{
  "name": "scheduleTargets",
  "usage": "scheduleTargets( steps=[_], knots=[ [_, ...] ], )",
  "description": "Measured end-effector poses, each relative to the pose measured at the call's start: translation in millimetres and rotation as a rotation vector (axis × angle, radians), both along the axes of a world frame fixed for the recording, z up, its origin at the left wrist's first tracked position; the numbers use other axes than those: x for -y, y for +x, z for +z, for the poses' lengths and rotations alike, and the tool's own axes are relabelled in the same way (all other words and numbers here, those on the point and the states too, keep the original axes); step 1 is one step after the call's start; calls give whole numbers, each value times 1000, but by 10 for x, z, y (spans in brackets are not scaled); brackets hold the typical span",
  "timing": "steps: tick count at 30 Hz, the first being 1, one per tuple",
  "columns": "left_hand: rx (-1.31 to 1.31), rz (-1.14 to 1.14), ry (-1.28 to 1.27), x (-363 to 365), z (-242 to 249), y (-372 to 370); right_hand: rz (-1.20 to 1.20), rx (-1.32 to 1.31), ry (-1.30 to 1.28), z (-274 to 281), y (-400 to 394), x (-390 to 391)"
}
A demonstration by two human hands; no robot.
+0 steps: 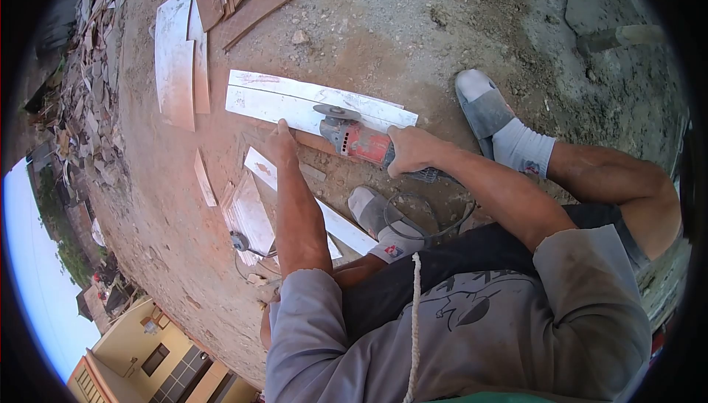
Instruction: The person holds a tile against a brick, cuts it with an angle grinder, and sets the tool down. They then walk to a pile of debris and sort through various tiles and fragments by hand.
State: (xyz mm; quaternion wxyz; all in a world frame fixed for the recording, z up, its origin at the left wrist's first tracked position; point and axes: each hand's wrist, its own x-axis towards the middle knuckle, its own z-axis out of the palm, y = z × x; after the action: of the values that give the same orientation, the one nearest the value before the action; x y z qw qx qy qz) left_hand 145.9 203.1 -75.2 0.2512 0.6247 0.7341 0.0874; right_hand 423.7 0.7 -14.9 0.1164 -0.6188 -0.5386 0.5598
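A long white tile (295, 101) lies on the dirt ground with a cut line along its length. My right hand (411, 148) grips a red angle grinder (358, 140), whose disc sits on the tile's near edge. My left hand (280, 145) presses down at the near edge of the tile, just left of the disc. I squat over the work, with one grey slipper (372, 211) below the grinder and the other slipper (483, 108) to the right of the tile.
Cut tile strips (254, 211) lie near my left arm. More tile pieces (181, 64) and brown boards (247, 5) lie beyond. The grinder's black cord (442, 230) loops by my foot. Rubble (81, 108) lines the left edge. A shovel (612, 34) rests at right.
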Motion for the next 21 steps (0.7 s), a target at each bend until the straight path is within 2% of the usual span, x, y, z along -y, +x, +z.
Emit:
scheduleTargets(
  steps=[2, 6, 8, 12, 17, 21],
  knots=[
    [138, 100, -48, 15, -52, 15, -1, -4, -4, 2, 3, 8],
    [126, 129, -45, 112, 118, 189, 3, 7, 2, 4, 10, 26],
    [322, 144, 1, 121, 35, 193, 9, 11, -1, 34, 21, 34],
    [329, 223, -50, 204, 189, 334, 14, 10, -2, 24, 39, 78],
    [310, 321, -93, 131, 83, 268, 17, 15, 7, 16, 44, 82],
    [391, 300, -102, 147, 52, 255, 18, 5, -29, 53, 55, 50]
  ],
)
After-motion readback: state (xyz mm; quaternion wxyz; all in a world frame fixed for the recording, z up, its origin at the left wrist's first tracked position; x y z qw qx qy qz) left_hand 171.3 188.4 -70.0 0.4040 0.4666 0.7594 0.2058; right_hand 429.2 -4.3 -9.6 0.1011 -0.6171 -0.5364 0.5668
